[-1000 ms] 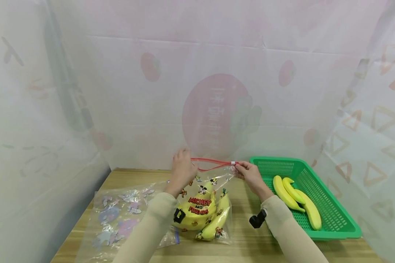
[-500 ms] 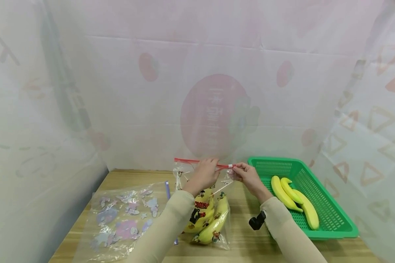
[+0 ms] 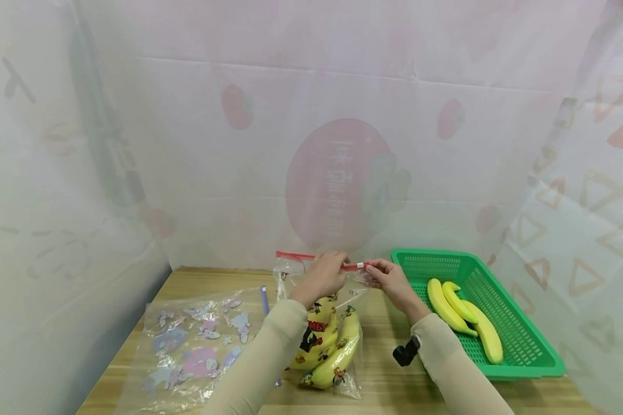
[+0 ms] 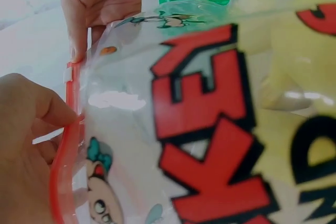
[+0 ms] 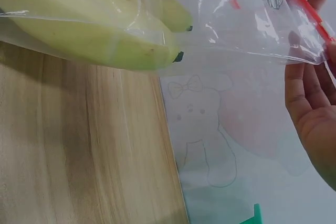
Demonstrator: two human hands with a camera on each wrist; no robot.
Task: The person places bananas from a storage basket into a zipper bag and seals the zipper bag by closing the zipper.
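A clear zip bag (image 3: 289, 278) printed with cartoon figures and red lettering stands on the table with several bananas (image 3: 337, 354) inside. Its red zip strip (image 3: 295, 255) runs along the top, with a white slider (image 4: 69, 75) near the right end. My left hand (image 3: 323, 278) pinches the strip around its middle, thumb and fingers on either side. At the right corner, beside the slider, my right hand (image 3: 394, 283) pinches the strip between thumb and fingers. The left forearm hides part of the bag in the head view.
A green basket (image 3: 519, 323) with loose bananas (image 3: 449, 308) stands at the right. Another clear bag (image 3: 199, 346), with pink and purple prints and a purple zip, lies flat on the wooden table (image 3: 187, 279) at the left. Printed white sheets (image 3: 228, 173) enclose the back and sides.
My left hand has moved right along the red strip, from its left end to the middle. The bag's mouth, which gaped earlier, is narrower there. My right hand has stayed at the corner.
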